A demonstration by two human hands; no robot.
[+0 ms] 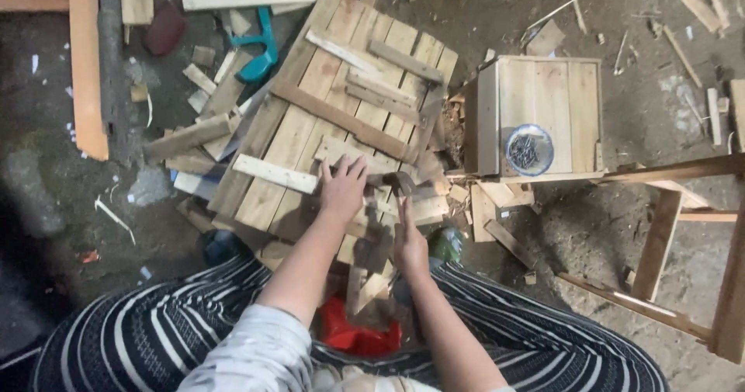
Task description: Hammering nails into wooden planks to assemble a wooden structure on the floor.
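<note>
My left hand (342, 188) lies flat, fingers spread, on a short pale wood piece (341, 153) resting on a slatted wooden panel (310, 128) on the floor. My right hand (409, 243) grips the handle of a hammer (400, 184) whose metal head sits just right of my left fingers, over the panel's near edge. Whether a nail stands under the hammer head is hidden. Loose thin slats (388, 85) lie across the panel's far part.
A small wooden box (543, 89) stands at the right with a round dish of nails (530, 150) on top. A wooden frame (675, 229) lies at far right. Offcuts, a teal saw handle (260, 46) and an orange plank (87, 66) lie at the left. A red object (357, 334) sits between my knees.
</note>
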